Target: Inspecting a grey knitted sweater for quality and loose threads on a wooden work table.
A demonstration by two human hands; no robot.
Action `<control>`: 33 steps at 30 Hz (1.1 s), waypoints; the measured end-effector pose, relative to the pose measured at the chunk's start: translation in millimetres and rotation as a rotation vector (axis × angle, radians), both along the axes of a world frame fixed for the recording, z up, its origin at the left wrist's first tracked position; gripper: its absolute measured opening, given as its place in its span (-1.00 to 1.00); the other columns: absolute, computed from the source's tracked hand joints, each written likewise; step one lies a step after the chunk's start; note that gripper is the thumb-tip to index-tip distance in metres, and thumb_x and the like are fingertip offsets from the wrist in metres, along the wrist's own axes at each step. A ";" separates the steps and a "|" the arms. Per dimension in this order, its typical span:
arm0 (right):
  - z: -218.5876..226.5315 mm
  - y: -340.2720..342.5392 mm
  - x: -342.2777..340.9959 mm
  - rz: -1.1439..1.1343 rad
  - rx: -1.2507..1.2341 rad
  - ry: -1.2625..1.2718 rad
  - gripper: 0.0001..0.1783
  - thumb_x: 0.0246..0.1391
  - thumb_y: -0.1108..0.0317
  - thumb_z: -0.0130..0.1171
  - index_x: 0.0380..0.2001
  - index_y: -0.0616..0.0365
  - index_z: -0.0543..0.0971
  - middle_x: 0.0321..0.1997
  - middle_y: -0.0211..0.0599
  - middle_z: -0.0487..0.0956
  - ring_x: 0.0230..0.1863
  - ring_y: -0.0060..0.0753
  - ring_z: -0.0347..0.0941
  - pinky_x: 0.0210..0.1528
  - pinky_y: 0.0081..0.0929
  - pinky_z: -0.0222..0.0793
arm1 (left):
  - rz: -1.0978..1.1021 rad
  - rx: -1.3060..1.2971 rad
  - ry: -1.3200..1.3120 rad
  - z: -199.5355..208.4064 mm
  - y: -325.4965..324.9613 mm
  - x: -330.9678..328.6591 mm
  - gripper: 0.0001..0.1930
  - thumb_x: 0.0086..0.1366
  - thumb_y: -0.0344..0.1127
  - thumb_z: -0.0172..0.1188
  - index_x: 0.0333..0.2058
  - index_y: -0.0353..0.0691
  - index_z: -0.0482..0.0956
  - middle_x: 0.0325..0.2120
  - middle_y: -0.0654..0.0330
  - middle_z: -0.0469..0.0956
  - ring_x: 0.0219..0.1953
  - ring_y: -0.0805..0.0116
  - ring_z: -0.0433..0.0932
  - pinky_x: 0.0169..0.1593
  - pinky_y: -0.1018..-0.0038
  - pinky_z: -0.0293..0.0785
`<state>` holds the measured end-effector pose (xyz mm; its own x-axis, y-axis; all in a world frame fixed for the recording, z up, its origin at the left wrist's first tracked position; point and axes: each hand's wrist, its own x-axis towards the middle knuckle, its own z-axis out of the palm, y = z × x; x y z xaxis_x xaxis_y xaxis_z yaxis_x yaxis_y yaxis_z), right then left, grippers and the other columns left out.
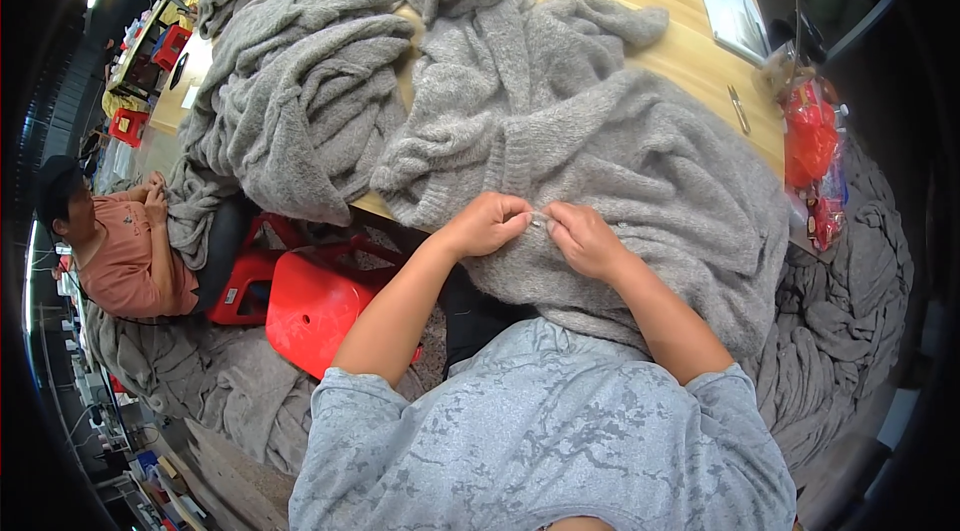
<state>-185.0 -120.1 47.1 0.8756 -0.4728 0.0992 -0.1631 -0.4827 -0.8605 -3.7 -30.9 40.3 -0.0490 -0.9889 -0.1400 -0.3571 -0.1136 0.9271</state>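
Note:
A grey knitted garment [640,151] spreads over the table's near edge and hangs down in front of me. My left hand [492,224] is closed, thumb and forefinger pinching a bit of its knit. Close beside it, my right hand [588,239] is closed in a similar pinch on the same garment. Between the fingertips shows a small pale spot, too small to make out. A ribbed band of the garment lies just beyond my left hand.
More grey knitwear [300,91] is heaped on the wooden table [690,51] at left. Metal tweezers or snips [738,109], papers [730,11] and a red plastic bag [810,136] lie at right. A red stool [315,311] and a seated person [135,251] are at left; grey fabric [840,331] is piled low at right.

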 end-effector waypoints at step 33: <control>-7.3 -23.0 5.5 -0.001 0.951 0.116 -0.95 -0.14 0.47 0.24 -0.56 0.22 0.57 -0.62 -0.54 0.51 -0.60 -0.79 0.31 -0.55 -0.74 0.16 | 0.185 0.181 0.501 -11.5 9.5 -6.4 -0.87 0.25 -0.36 0.08 -0.40 -0.28 0.53 -0.74 0.45 0.34 -0.76 0.72 0.18 -0.69 0.70 0.08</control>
